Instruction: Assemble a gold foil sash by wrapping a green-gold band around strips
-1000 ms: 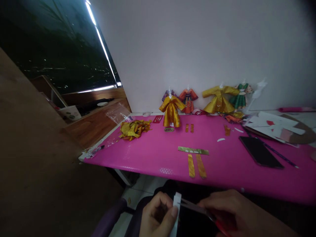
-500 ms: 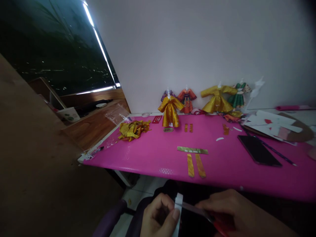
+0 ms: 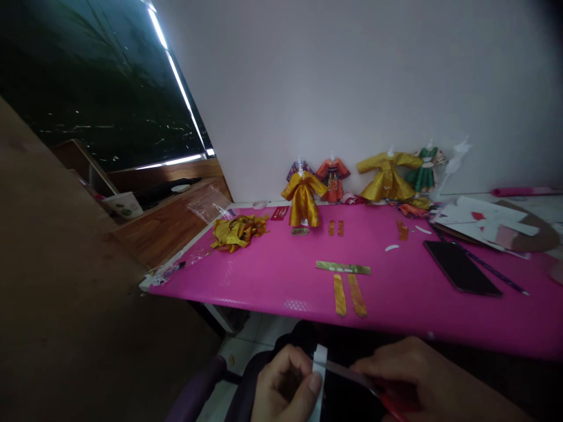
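Note:
In front of the table edge, my left hand (image 3: 284,387) pinches a narrow white strip (image 3: 320,355) between thumb and fingers, its top end sticking up. My right hand (image 3: 409,375) is closed around the red handles of a pair of scissors (image 3: 349,373). The blades point left and meet the strip just above my left thumb. On the table above my hands lie two gold fabric strips (image 3: 339,295) and a crosswise olive-green strip (image 3: 343,268).
On the pink tabletop (image 3: 272,269) lie a heap of gold fabric scraps (image 3: 240,231), a black phone (image 3: 460,266), a dark pencil (image 3: 497,269) and white paper pieces (image 3: 484,220). Small dress forms in robes, one a gold robe (image 3: 304,199), stand along the wall.
Both hands and the scissors have barely shifted, a few pixels to the right with the strip. Everything on the table stays put.

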The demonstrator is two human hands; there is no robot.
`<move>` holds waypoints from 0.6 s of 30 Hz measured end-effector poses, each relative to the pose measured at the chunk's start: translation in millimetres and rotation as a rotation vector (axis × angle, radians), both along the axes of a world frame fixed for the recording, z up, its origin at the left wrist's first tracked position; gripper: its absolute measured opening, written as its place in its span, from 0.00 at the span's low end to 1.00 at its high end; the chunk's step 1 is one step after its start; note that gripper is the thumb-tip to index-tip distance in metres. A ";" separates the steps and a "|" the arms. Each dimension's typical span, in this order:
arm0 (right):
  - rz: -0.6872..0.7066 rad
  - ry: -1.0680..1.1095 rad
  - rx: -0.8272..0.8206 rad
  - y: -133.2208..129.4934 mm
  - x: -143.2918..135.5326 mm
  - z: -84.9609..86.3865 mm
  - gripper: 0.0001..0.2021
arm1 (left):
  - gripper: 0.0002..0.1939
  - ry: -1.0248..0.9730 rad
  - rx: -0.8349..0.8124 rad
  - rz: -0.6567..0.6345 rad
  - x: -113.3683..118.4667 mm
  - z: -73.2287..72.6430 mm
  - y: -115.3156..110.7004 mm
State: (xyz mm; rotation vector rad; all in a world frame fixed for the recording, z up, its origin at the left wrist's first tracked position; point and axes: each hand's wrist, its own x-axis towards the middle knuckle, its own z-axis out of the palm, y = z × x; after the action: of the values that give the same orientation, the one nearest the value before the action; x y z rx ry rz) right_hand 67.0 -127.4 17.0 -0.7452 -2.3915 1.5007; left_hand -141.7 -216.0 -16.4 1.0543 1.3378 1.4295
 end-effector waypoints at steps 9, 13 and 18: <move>-0.008 -0.025 0.015 0.1 -0.2 3.7 0.07 | 0.23 -0.143 0.003 0.031 9.0 10.6 3.7; -0.010 -0.048 0.008 -0.1 -1.0 5.7 0.08 | 0.22 -0.125 -0.023 0.017 6.6 6.7 4.5; 0.017 -0.051 0.003 1.6 -1.6 2.4 0.08 | 0.20 -0.161 -0.026 0.002 3.8 -0.1 5.4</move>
State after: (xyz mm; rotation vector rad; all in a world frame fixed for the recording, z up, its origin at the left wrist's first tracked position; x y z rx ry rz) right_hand 65.3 -125.7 19.4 -0.7734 -2.4427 1.5014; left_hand -137.9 -210.7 -16.5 0.9010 1.2384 1.4628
